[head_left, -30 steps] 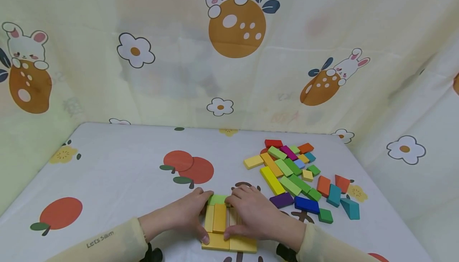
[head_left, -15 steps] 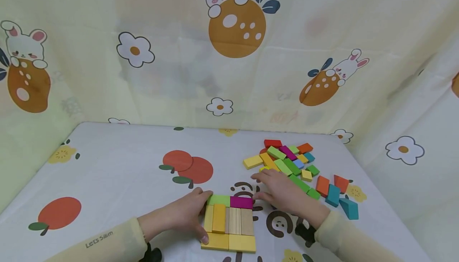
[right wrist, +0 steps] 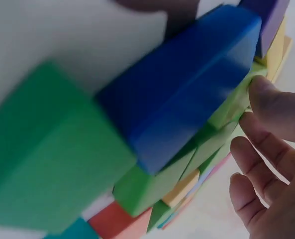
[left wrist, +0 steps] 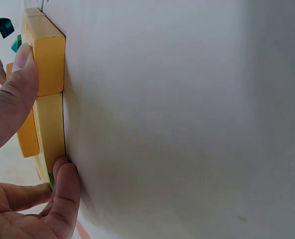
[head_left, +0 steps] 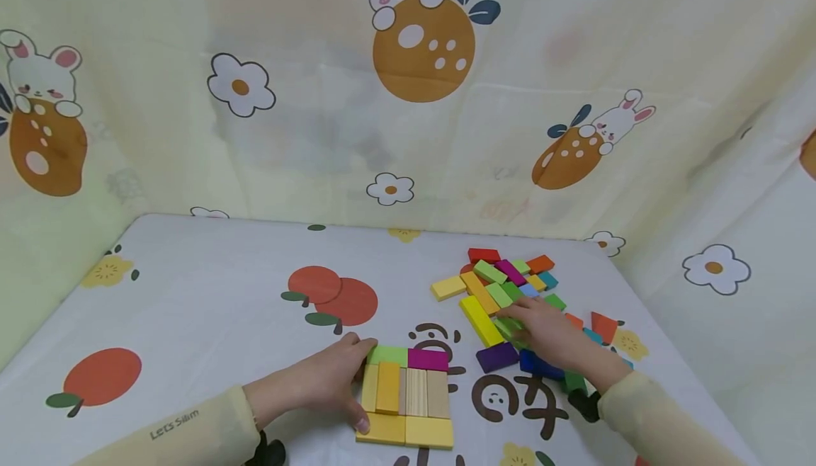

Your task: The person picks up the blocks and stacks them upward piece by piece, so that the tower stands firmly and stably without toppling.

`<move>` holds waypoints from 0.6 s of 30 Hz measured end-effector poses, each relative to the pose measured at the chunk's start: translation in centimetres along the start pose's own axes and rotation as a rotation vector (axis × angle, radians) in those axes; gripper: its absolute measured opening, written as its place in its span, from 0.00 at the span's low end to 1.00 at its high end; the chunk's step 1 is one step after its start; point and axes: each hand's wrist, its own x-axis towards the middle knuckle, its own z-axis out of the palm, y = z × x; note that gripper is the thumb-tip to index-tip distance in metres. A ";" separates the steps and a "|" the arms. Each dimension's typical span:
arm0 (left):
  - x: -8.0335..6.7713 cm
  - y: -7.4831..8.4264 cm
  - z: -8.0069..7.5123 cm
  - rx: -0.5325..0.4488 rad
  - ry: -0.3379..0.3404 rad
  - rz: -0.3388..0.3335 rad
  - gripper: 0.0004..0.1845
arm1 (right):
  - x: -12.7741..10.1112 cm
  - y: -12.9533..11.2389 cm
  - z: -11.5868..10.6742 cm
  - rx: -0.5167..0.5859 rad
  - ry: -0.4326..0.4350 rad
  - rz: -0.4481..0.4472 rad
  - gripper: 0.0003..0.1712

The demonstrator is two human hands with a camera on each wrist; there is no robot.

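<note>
No box or tray holds anything here — your blocks lie straight on the printed tablecloth, in two groups. The near one is the flat square of blocks you have laid: a light green block and a magenta block along the far edge, upright yellow and plain wood pieces in the middle, two yellow blocks along the near edge. Your left hand rests against its left side, fingers fairly straight, thumb pressed on the near yellow block's edge and a fingertip touching the far corner; it braces rather than grips. Your right hand lies over the loose pile of blocks to the right, fingers extended and relaxed, their tips at a green block beside the long yellow block; the wrist view shows the thumb just touching a green edge, the other fingers slightly curled and apart, nothing lifted. A purple block and a dark blue block sit just below that hand. Between the square and the pile there is a strip of bare cloth; to the left the cloth runs open to the table's edge — the patterned curtain closes in the back and both sides.
</note>
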 end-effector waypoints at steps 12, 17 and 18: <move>-0.1 0.1 -0.1 -0.004 -0.001 -0.001 0.58 | 0.3 1.6 -1.1 -0.150 -0.086 -0.040 0.35; 0.0 0.1 -0.1 -0.007 -0.004 -0.005 0.58 | 0.5 1.8 -0.8 -0.130 -0.103 -0.013 0.36; 0.0 0.1 -0.1 -0.007 -0.004 -0.006 0.58 | 0.5 1.9 -0.7 -0.125 -0.101 -0.013 0.36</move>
